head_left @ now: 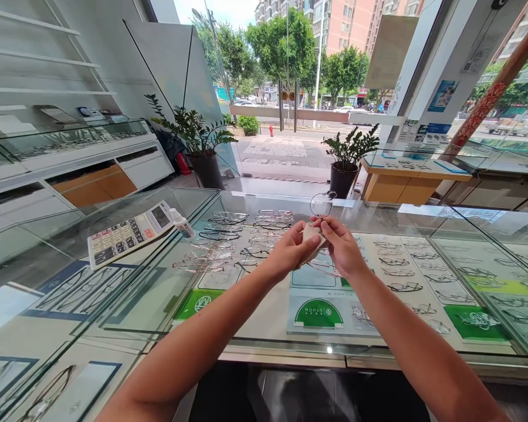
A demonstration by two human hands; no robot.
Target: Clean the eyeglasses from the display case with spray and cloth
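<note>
Both my hands meet above the glass display counter (255, 337). My left hand (293, 252) is closed on a beige cloth (310, 235), bunched around part of a pair of glasses. Pinched in my right hand (341, 243) is the same pair of glasses (321, 204), thin-rimmed, with one round lens standing up above my fingers. The other lens is hidden by the cloth and fingers. Beneath my hands, several eyeglass frames (223, 234) lie in rows. A green and white sign (319, 313) sits nearer to me.
On the counter at the left lie a calculator (129, 234) and a small white bottle (181, 223). More glasses (405, 287) are laid out at the right. Beyond the counter stand two potted plants (207, 170), a wooden cabinet (396, 184) and a glass door (288, 111).
</note>
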